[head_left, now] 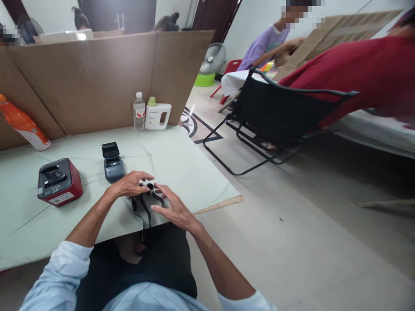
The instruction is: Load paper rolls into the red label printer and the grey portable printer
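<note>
Black straps (146, 210) are lying between the half-curled left hand (129, 184) (grip unclear) and the empty, loosely open right hand (175, 208).

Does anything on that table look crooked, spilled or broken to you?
Nothing looks spilled or broken. The orange bottle seems to lean, but the fold in the cardboard behind it slants likewise, so it may be the camera's angle. Of the dark straps, at least one seems to dangle over the edge of the table, slightly untidy.
</note>
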`<control>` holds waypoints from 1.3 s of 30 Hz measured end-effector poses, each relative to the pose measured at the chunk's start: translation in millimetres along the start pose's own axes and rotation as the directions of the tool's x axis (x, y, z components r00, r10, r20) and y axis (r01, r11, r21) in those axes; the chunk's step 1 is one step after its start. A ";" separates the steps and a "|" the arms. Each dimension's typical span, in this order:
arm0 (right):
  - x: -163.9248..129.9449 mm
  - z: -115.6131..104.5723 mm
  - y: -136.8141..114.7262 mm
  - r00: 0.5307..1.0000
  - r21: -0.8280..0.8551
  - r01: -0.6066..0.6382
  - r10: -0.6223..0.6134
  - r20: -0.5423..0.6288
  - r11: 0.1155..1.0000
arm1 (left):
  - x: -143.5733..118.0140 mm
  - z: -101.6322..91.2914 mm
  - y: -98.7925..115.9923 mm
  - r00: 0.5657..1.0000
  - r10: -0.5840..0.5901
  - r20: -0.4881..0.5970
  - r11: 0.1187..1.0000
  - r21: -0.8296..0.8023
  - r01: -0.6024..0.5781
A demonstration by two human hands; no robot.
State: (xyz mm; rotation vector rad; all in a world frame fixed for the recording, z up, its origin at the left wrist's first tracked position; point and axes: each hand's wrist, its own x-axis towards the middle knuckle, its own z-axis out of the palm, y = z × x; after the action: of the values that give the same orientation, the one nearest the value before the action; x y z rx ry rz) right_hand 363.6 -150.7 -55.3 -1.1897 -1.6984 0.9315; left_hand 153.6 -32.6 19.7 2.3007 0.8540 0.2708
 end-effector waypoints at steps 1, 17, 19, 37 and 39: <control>0.8 0.2 0.1 1.000 0.002 -0.001 0.001 -0.002 1.000 | -11.1 -4.7 -5.0 0.999 -0.029 -0.036 0.999 -0.020 0.028; 12.5 12.6 1.9 0.997 -0.016 -0.040 0.039 -0.072 0.999 | -95.3 -3.1 -44.1 0.944 -0.258 -0.207 0.964 0.008 0.265; 12.7 15.4 4.9 0.996 -0.011 -0.036 0.035 -0.088 0.999 | -94.5 -2.3 -42.3 0.949 -0.243 -0.199 0.969 0.000 0.248; 11.6 20.1 10.1 0.988 0.035 -0.023 0.028 -0.151 0.999 | -120.7 -32.1 -45.1 0.951 -0.286 -0.119 0.954 0.058 0.294; 11.5 19.9 9.5 0.988 0.045 -0.023 0.029 -0.153 0.999 | -114.2 -34.9 -38.2 0.959 -0.239 -0.152 0.966 0.061 0.251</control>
State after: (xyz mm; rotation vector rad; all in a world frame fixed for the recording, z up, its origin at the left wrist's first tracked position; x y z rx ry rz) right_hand 346.1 -139.2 -68.7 -1.2255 -1.5368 0.8650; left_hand 33.0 -66.4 25.3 2.2383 1.2318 0.2993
